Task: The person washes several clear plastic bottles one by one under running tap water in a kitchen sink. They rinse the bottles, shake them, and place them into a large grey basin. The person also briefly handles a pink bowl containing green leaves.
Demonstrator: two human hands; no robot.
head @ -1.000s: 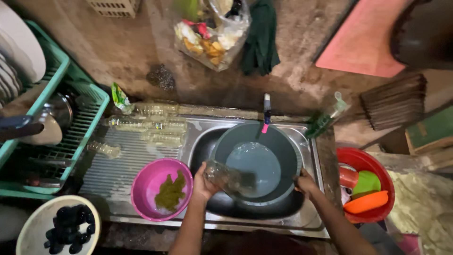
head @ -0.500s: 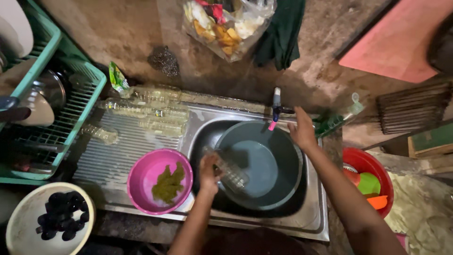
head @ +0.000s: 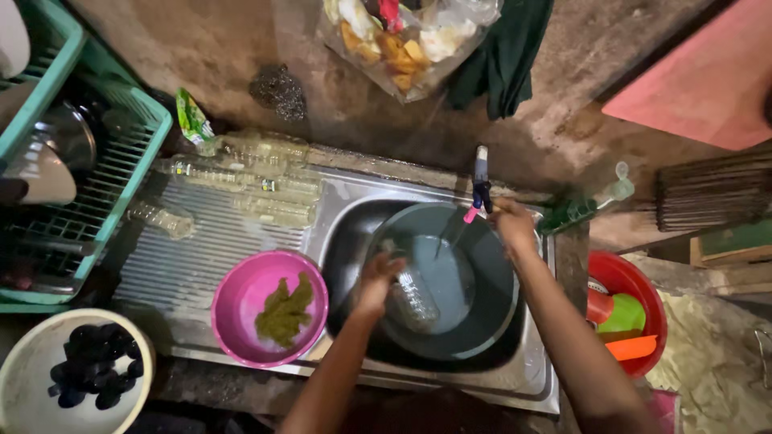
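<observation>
Overhead, a steel sink [head: 354, 233] is seen from a head camera, with a large dark basin [head: 482, 321] of water sitting in its bowl. The left hand [head: 376, 283] is wrapped around a clear plastic bottle [head: 412, 299], its grip pressed around the neck end, and the bottle lies tilted in the basin with its lower part in the water. The right hand [head: 511, 227] reaches to the basin's far rim, beside a tap [head: 481, 183]; whether its grip is spread or pressed together cannot be told, as the fingers are hidden behind the hand.

Just left of the basin, on the ribbed drainboard, stands a pink bowl [head: 241, 299] holding a green scrubber [head: 283, 312]. Several more clear bottles [head: 257, 178] lie in a row at the back of the drainboard. A green rack [head: 121, 173] with dishes sits at far left, and a white bowl [head: 24, 378] of dark round items is at lower left. To the right of the sink is a red bowl [head: 615, 272] with green and orange pieces inside. A clear bag [head: 410, 40] of scraps hangs above.
</observation>
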